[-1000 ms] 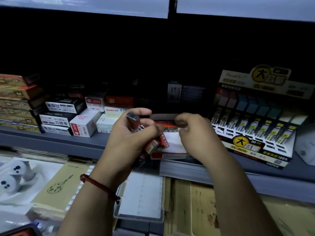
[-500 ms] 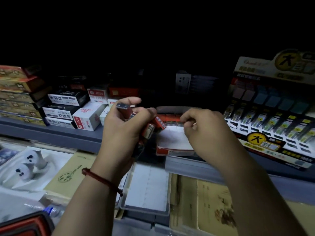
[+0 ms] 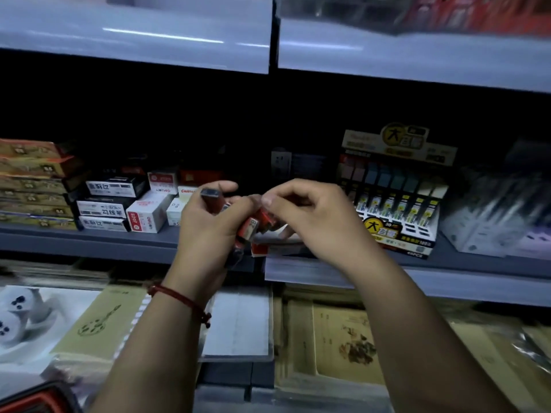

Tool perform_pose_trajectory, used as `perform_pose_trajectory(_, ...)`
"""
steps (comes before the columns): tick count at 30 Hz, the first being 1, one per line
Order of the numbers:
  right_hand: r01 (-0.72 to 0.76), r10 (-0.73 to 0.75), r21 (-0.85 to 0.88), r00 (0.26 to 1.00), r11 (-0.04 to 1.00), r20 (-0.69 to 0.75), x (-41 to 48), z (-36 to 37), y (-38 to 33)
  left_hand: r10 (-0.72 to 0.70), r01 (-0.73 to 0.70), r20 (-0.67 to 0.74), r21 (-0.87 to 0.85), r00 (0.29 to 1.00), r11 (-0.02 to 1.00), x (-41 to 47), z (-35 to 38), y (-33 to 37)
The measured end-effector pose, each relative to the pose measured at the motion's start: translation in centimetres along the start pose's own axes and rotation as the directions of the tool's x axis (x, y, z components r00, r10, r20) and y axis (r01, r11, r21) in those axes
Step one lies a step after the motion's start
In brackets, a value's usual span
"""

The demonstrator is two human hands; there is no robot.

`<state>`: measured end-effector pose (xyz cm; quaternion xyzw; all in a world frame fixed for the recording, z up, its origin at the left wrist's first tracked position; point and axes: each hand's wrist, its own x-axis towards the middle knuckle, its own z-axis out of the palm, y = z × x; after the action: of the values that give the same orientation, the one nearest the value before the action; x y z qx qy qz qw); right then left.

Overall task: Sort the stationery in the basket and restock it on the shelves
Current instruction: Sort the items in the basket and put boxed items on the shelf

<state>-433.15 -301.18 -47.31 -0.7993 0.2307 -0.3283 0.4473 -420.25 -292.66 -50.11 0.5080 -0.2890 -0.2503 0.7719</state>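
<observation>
Red small packs [image 3: 253, 226] with grey labels at centre, red cord bracelet [image 3: 179, 299] at 7 o'clock, grey shelf [image 3: 89, 242], black-and-white boxes [image 3: 104, 207] at 9 o'clock, yellow-and-black display box [image 3: 396, 234] at 3 o'clock, tan notebook [image 3: 101, 320] with line-drawn guitar, red basket [image 3: 32, 402] at 8 o'clock

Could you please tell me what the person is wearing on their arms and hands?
Both forearms are bare, no sleeves in view. The left hand and right hand are gloveless. A thin, knotted red cord bracelet circles the left wrist.
</observation>
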Motion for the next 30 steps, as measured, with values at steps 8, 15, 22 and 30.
perform_pose_trajectory(8,-0.022,0.023,0.013,1.0,1.0,-0.016,0.4,1.2,0.1,-0.1,0.104,0.045,-0.094,0.994,0.99,-0.2,-0.8,0.5)
perform_pose_trajectory(15,-0.165,0.175,0.091,0.977,0.982,-0.123,2.1,0.6,2.9,-0.141,0.14,0.006,-0.153,0.99,0.978,1.7,-1.9,-2.0)
perform_pose_trajectory(22,-0.284,0.143,-0.316,0.904,0.905,-0.402,6.2,-1.2,7.0,-0.139,0.142,0.028,-0.156,0.99,0.977,3.8,-1.5,-2.9)
perform_pose_trajectory(30,-0.35,0.19,-0.581,0.928,0.735,-0.319,7.9,0.7,8.7,-0.166,0.179,0.094,-0.157,0.982,0.971,4.5,-1.3,-2.7)
